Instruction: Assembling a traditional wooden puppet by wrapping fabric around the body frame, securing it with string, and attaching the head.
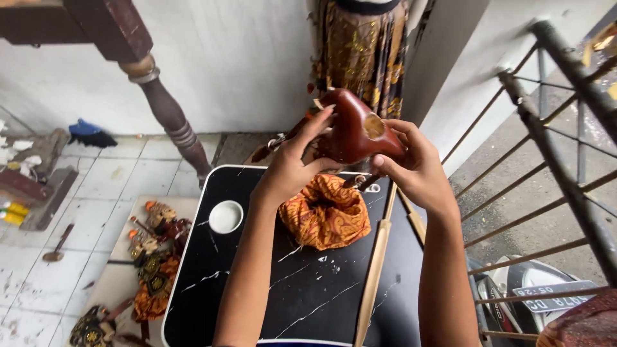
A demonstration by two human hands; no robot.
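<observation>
Wooden piece, glossy reddish-brown, rounded and roughly triangular, sits upper centre of frame, lifted clear of the table. Left hand wraps its left side with fingers up over the top; right hand cups the right side, thumb near a pale raw hollow in the face, probably tilted to show that opening. Both hands grasp it firmly. Directly below, a bunched orange patterned cloth rests on the black marble-look tabletop, a small white dish to its left, a long pale wooden stick to its right. Puppet-like figures lie on the tiled floor, lower left.
</observation>
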